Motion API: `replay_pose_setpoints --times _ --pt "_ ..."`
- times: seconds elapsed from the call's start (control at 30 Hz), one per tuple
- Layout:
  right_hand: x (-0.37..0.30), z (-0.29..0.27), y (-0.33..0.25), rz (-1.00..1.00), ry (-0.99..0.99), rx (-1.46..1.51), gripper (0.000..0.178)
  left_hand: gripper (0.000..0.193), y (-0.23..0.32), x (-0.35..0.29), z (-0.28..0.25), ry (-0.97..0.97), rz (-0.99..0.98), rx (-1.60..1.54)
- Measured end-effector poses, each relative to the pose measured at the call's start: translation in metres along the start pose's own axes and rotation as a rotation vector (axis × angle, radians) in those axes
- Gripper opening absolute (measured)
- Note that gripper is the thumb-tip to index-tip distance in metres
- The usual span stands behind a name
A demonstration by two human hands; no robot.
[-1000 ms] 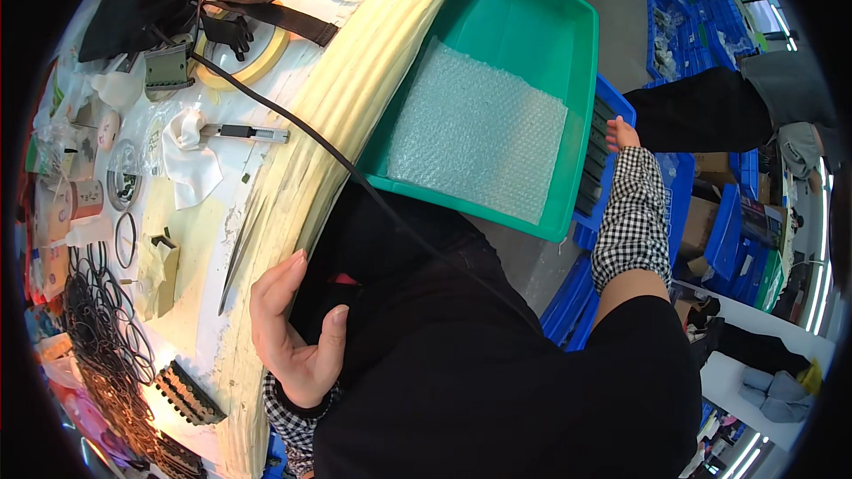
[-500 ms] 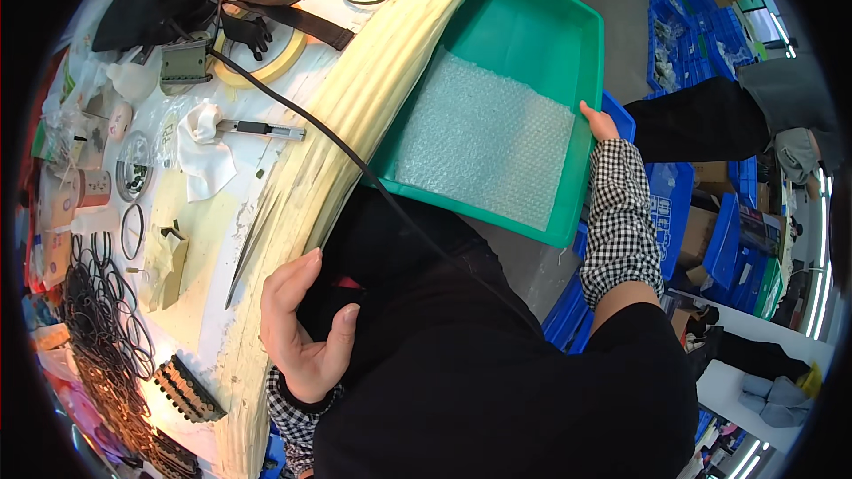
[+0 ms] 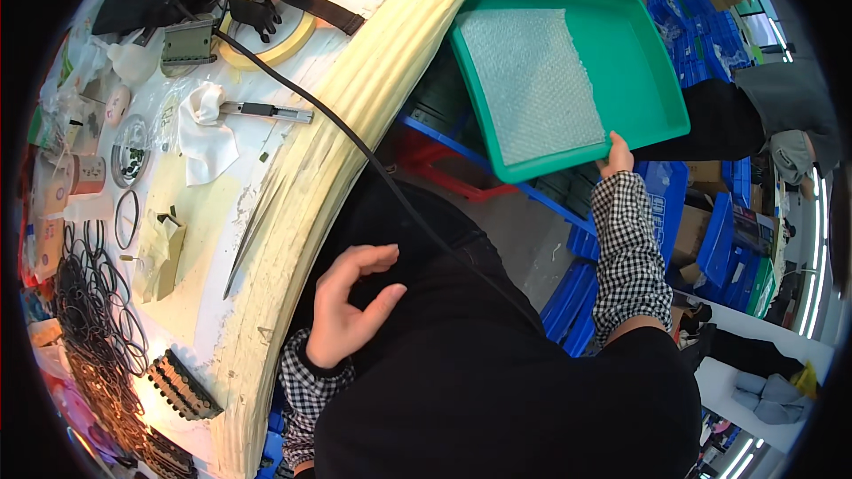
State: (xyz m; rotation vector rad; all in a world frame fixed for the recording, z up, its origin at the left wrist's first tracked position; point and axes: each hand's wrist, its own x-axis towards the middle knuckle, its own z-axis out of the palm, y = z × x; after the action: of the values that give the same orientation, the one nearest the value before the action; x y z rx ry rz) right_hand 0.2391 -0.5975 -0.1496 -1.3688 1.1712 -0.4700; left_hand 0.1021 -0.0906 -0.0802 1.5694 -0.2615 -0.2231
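A green plastic tray (image 3: pixel 635 71) is gripped at its near rim by my right hand (image 3: pixel 617 158), the thumb lying over the edge and the other fingers mostly hidden beneath. Inside it, toward the left, lies a sheet of bubble wrap (image 3: pixel 537 84). My left hand (image 3: pixel 353 306) hovers over my lap beside the table edge, thumb and fingers apart, with nothing in it. A black cord (image 3: pixel 346 129) runs from the table down across my lap.
On the worktable (image 3: pixel 293 204) lie a utility knife (image 3: pixel 269 112), tweezers (image 3: pixel 248 239), a tape roll (image 3: pixel 266 53), a white cloth (image 3: pixel 206 137) and several black loops (image 3: pixel 98 302). Blue crates (image 3: pixel 568 306) stand at right. Another person's dark-clothed leg (image 3: pixel 710 124) is beyond the tray.
The tray has turned and swung away from the table edge in my right hand, showing a red stool and blue crate edge below. My left hand has moved right, off the table edge.
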Motion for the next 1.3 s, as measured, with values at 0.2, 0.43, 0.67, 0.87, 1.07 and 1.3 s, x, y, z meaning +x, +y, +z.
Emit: replay_pose_setpoints --times 0.2,0.43,0.67,0.87,1.07,1.3 --pt "-0.1 0.023 0.034 0.203 -0.09 0.307 0.039 0.044 -0.034 0.023 0.007 -0.013 -0.23 -0.344" --pt "-0.129 0.02 0.07 0.275 -0.219 0.283 0.039 0.041 -0.042 0.02 0.006 -0.071 -0.249 -0.34" --pt "-0.157 0.001 0.033 -1.188 -0.487 -0.941 0.029 0.038 -0.049 0.013 0.003 -0.046 -0.232 -0.363" --pt "-0.075 -0.037 0.009 -1.211 -0.755 -1.614 0.021 0.037 -0.05 0.008 0.0 -0.039 -0.208 -0.342" --pt "-0.09 -0.021 0.027 -1.341 -0.71 -1.643 0.018 0.037 -0.053 0.002 -0.001 -0.023 -0.225 -0.351" --pt "-0.102 -0.027 0.043 -1.394 -0.705 -1.571 0.017 0.035 -0.059 -0.004 -0.002 0.003 -0.241 -0.394"
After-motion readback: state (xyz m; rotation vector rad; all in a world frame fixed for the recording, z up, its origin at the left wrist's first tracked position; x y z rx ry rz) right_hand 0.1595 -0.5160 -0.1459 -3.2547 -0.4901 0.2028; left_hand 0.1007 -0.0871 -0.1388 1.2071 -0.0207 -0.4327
